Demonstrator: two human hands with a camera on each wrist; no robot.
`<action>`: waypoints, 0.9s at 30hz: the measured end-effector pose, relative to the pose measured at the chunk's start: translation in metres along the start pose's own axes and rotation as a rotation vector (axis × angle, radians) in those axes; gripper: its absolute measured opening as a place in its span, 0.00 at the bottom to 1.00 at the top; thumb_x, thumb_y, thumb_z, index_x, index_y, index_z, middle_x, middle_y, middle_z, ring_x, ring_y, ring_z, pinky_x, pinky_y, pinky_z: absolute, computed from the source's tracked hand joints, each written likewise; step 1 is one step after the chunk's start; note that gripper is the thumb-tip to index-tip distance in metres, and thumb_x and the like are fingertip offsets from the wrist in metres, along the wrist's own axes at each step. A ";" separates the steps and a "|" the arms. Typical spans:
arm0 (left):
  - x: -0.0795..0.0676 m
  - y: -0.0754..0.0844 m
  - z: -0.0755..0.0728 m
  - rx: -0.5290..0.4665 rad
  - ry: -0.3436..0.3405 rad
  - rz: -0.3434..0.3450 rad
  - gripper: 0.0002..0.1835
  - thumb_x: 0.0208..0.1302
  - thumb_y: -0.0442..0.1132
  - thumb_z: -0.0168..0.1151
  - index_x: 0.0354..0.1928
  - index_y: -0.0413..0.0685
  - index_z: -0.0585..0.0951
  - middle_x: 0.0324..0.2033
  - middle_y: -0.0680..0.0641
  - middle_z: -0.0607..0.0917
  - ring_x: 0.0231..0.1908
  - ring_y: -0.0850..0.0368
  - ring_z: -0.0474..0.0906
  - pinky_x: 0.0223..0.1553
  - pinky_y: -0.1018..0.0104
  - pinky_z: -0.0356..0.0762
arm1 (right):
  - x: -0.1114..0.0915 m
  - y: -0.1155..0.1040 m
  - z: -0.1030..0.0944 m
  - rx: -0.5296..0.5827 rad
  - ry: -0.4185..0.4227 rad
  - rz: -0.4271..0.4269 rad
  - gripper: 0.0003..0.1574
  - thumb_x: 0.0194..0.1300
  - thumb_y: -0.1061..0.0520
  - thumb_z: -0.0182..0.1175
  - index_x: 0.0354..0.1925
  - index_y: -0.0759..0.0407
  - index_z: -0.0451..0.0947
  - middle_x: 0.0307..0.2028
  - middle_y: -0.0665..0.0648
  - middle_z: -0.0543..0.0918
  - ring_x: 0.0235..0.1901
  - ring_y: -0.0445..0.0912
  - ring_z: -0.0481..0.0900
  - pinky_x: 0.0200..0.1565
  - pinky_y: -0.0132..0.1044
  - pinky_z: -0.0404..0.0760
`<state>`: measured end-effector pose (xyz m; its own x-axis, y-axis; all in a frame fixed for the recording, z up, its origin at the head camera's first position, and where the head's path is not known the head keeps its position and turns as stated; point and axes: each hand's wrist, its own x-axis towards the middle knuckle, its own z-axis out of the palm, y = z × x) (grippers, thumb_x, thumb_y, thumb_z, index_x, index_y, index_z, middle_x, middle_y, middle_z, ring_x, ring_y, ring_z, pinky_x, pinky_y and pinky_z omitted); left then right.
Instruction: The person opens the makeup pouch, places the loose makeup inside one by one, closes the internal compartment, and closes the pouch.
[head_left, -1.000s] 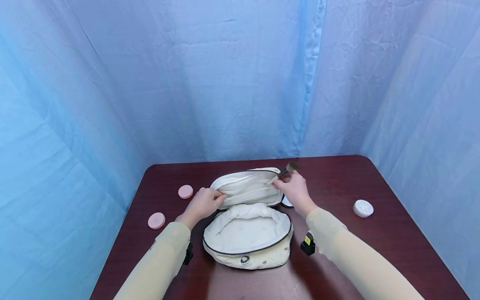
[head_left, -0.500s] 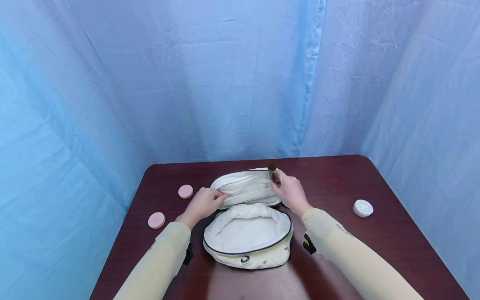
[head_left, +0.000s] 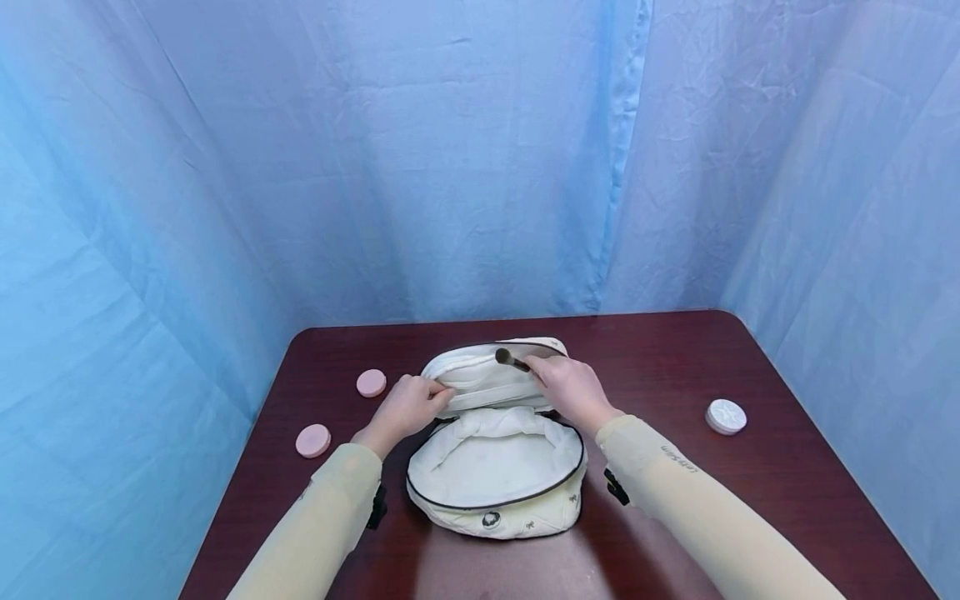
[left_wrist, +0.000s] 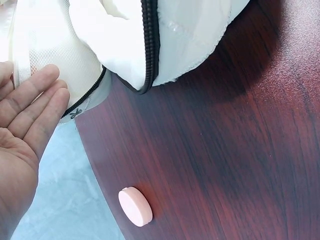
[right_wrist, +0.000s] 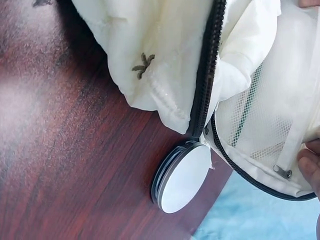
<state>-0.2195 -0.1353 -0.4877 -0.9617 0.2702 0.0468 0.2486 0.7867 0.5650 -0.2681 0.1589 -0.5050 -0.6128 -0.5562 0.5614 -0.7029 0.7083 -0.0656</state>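
A white cosmetic bag [head_left: 495,521] with a black zip lies unzipped on the table, its lid tipped back. Inside the lid is a mesh pocket [head_left: 491,392]. My left hand [head_left: 405,408] pinches the pocket's edge at the left; in the left wrist view its other fingers [left_wrist: 42,107] are nearly straight. Over the lid's right side, my right hand [head_left: 573,387] holds a makeup brush [head_left: 514,360], bristles pointing left. The handle's end is hidden by the hand. A zip pull [right_wrist: 282,171] shows beside the right fingers [right_wrist: 310,167]. Through the mesh shows a greenish strip.
Two pink round cases [head_left: 371,383] lie left of the bag. A white round case [head_left: 726,417] is at the right. A dark-rimmed disc with a pale face [right_wrist: 185,180] stands close to the bag's right side. Blue curtains [head_left: 480,167] enclose the dark red table [head_left: 660,367].
My right hand has moved left and inward over the lid, and the brush has swung from pointing up-right to pointing left. The left hand stays in place.
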 end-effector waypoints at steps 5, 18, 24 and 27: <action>-0.001 0.000 0.000 0.000 0.001 -0.005 0.29 0.77 0.46 0.57 0.12 0.56 0.68 0.10 0.58 0.61 0.15 0.62 0.55 0.22 0.68 0.58 | 0.000 -0.002 0.001 -0.071 -0.042 -0.056 0.14 0.67 0.63 0.67 0.50 0.51 0.84 0.23 0.48 0.80 0.21 0.41 0.77 0.19 0.37 0.72; -0.002 0.004 -0.001 0.001 0.000 -0.011 0.28 0.77 0.46 0.57 0.12 0.56 0.67 0.10 0.57 0.61 0.14 0.62 0.56 0.22 0.67 0.58 | 0.004 -0.010 -0.001 -0.160 -0.189 -0.069 0.24 0.63 0.72 0.65 0.51 0.48 0.83 0.34 0.48 0.88 0.33 0.43 0.85 0.29 0.38 0.81; -0.002 0.005 -0.001 -0.007 -0.009 -0.019 0.29 0.77 0.46 0.56 0.12 0.55 0.67 0.10 0.57 0.61 0.15 0.61 0.56 0.22 0.67 0.58 | 0.008 -0.014 -0.003 -0.180 -0.227 -0.073 0.18 0.64 0.70 0.64 0.45 0.50 0.84 0.28 0.49 0.85 0.29 0.45 0.83 0.30 0.41 0.82; -0.002 0.005 -0.001 -0.008 -0.011 -0.023 0.28 0.77 0.46 0.56 0.12 0.55 0.68 0.10 0.57 0.62 0.15 0.61 0.56 0.22 0.67 0.58 | 0.009 -0.016 -0.004 -0.189 -0.233 -0.081 0.15 0.65 0.69 0.64 0.43 0.51 0.84 0.26 0.50 0.84 0.28 0.46 0.83 0.30 0.42 0.82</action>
<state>-0.2162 -0.1327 -0.4840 -0.9657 0.2586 0.0249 0.2258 0.7881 0.5726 -0.2607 0.1442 -0.4955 -0.6394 -0.6832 0.3528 -0.6866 0.7138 0.1380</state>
